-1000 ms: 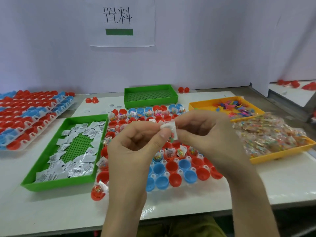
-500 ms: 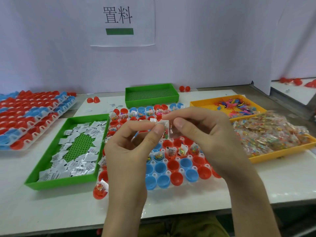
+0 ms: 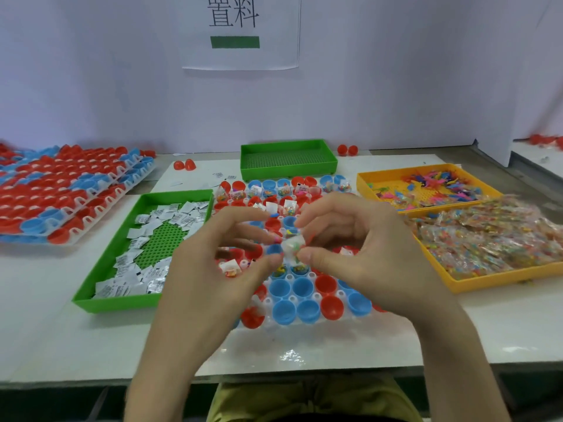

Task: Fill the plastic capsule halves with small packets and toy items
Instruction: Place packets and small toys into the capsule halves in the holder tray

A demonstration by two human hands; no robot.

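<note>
Far left on the surface: stacked racks (image 3: 61, 202) of red and blue halves, well apart from the work. Next came the green tray (image 3: 115, 303) with white sachets (image 3: 158, 217), just beside my left wrist.

My left hand (image 3: 213, 278) hung over the capsule rack (image 3: 292, 298), fingers curled, thumb tip just beside the packet (image 3: 293, 246). It was blurred there, so I could not tell whether that grip touched the packet or only stood by it.

The packet was small and clear with coloured bits inside. It was held in the air between both hands, above the rack's middle rows. Its long axis was too smeared to call.

My right hand (image 3: 359, 257) had it, the grip pinching the packet's right side, thumb below, forefinger above.

The relation that counted: the empty blue halves (image 3: 281, 289) lay below the grip and nearer my body, while the filled halves sat in the rows beyond. My judgement was that the drop ran down and toward me, led by the right hand, since it held the packet.

Far right was the orange tray (image 3: 475, 281), heaped with clear packets (image 3: 487, 239).
</note>
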